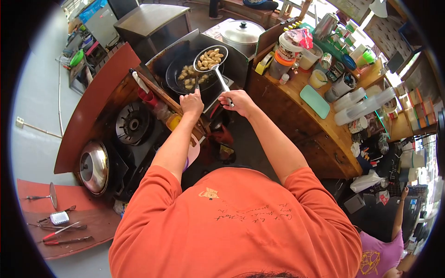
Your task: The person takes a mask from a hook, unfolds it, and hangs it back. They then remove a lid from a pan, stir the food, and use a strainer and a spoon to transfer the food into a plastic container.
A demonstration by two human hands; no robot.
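My right hand is closed around the metal handle of a skimmer. Its round bowl holds several golden-brown fried pieces and hangs over the right part of a black frying pan. More fried pieces lie in the pan. My left hand is at the pan's near edge, fingers closed round a thin dark handle that points into the pan; I cannot tell whether it belongs to the pan or to a separate utensil.
A lidded pot stands behind the pan. On the right, a wooden counter carries tubs, jars and a green tray. To the left are a burner and a wok lid. Another person is at lower right.
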